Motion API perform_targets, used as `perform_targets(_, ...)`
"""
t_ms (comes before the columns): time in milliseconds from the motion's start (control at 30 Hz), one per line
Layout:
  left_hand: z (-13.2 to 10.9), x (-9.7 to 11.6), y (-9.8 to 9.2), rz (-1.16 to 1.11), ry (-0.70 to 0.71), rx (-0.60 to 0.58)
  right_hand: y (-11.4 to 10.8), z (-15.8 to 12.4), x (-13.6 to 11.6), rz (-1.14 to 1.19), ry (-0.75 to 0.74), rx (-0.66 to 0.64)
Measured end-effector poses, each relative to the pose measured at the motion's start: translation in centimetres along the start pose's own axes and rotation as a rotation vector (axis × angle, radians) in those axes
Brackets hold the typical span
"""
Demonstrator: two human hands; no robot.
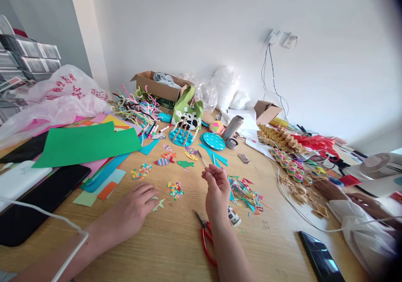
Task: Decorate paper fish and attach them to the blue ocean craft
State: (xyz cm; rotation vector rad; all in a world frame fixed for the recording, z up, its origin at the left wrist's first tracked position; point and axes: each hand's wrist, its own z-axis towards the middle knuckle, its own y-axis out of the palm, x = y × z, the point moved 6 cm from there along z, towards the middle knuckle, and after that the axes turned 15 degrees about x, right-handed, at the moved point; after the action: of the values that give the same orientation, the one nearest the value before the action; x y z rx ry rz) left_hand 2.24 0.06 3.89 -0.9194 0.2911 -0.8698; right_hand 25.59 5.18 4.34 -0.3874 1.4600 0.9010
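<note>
My left hand (138, 204) lies low over the table, its fingers together and bent, the tips pressing on a light green paper fish (158, 203). My right hand (217, 185) is raised to the right of it, fingers curled to a pinch; whatever is in it is too small or hidden. Beyond the fingertips is a slim pen-like stick (202, 158). Small coloured paper dots (174, 190) form a pile between the hands. Farther back are decorated paper fish, among them a green one (185, 164) and a striped one (162, 161). Red-handled scissors (205, 236) lie by my right forearm.
Paper scraps (246, 194) and a partly hidden white bottle (234, 216) are right of my right hand. Coloured sheets (91, 143) cover the left side. A phone (322, 257) and cable lie at right, near another person's hands (364, 204). A metal flask (233, 127) stands behind.
</note>
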Motion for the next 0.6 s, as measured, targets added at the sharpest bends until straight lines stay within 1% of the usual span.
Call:
perform_targets(67, 0.6, 0.0, 0.0, -0.027, -0.021, -0.009, -0.1, 0.4, -0.5, -0.08, -0.012, -0.051)
perform_targets(133, 0.8, 0.0, 0.2, -0.049, -0.032, -0.031, -0.2, 0.2, -1.2, -0.205, -0.042, -0.162)
perform_targets(200, 0.7, 0.0, 0.6, -0.064, -0.024, -0.033, -0.8, -0.8, -1.8, -0.382, -0.111, -0.305)
perform_targets(267, 0.3, 0.0, 1.0, -0.066, -0.009, -0.017, -2.0, -2.2, -2.1, -0.588, -0.212, -0.424)
perform_targets(333, -0.1, 0.0, 1.4, -0.062, 0.006, -0.01, -3.5, -3.6, -2.4, -0.746, -0.323, -0.468)
perform_targets(433, -0.5, -0.2, 1.7, -0.062, 0.021, -0.008, -5.4, -5.3, -2.1, -0.871, -0.413, -0.49)
perform_targets(500, -0.5, -0.3, 1.7, -0.068, 0.026, 0.006, -5.7, -6.5, -1.7, -0.92, -0.453, -0.527)
perform_targets(600, -0.7, -0.4, 1.5, -0.075, 0.043, 0.046, -4.9, -8.6, -0.8, -1.001, -0.542, -0.63)
